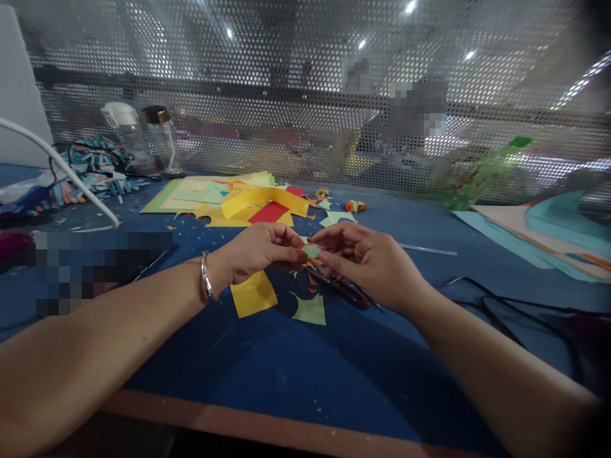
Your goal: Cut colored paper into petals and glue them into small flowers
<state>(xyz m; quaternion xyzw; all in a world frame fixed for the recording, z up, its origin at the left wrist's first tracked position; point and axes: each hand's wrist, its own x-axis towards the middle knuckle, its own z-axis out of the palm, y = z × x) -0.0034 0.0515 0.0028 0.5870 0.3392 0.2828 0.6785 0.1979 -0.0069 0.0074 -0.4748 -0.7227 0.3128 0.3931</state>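
Note:
Between the fingertips of both hands is a small green and orange paper piece (pixel 312 251), held just above the table. My left hand (pixel 260 249), a silver bangle on its wrist, pinches the piece's left side. On its right side, my right hand (pixel 365 257) pinches it between thumb and fingers. Below the right hand lie dark-handled scissors (pixel 351 291), partly covered by it. A yellow paper square (pixel 252 296) and a pale green paper offcut with curved cuts (pixel 310 310) rest nearer to me. Small orange scraps are scattered under the hands.
Stacked coloured paper (pixel 191 194) with a yellow strip (pixel 265 196) lies behind. A small orange and green paper piece (pixel 355 206) sits further right. Two bottles (pixel 162 137) stand back left; a green bottle (pixel 491 172) leans right, by blue sheets (pixel 506 245). Black cables (pixel 496 299) run right.

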